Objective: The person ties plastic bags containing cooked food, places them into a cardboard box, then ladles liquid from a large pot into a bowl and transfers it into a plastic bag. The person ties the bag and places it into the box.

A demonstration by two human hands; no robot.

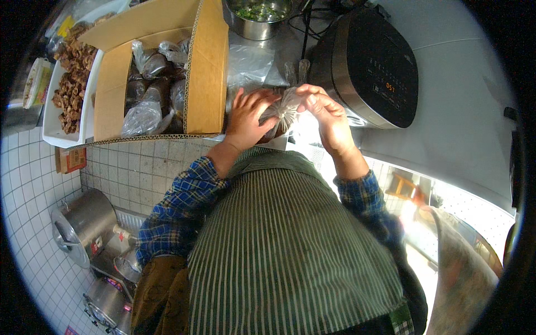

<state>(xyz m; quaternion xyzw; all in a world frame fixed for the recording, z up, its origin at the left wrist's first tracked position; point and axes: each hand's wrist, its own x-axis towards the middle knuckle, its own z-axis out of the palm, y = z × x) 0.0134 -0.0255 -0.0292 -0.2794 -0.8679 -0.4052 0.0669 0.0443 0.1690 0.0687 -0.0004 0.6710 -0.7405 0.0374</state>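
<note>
A clear plastic bag [283, 114] with dark brown contents is in front of me at the counter's edge, its neck gathered into tight pleats. My left hand [252, 117] grips the bag from the left, thumb and fingers around its upper part. The fingertips of my right hand [324, 112] pinch the loose top of the bag on the right. To the left stands an open cardboard box [205, 83] holding several filled plastic bags [155, 66] with dark contents. Flat clear plastic bags [250, 63] lie on the counter behind my left hand.
A cooker [368, 71] with a lit display stands at right. Behind is a steel pot [260, 30] with chopped greens. White trays [49, 111] of brown food pieces [72, 100] sit left of the box. Steel stockpots [90, 222] stand at lower left.
</note>
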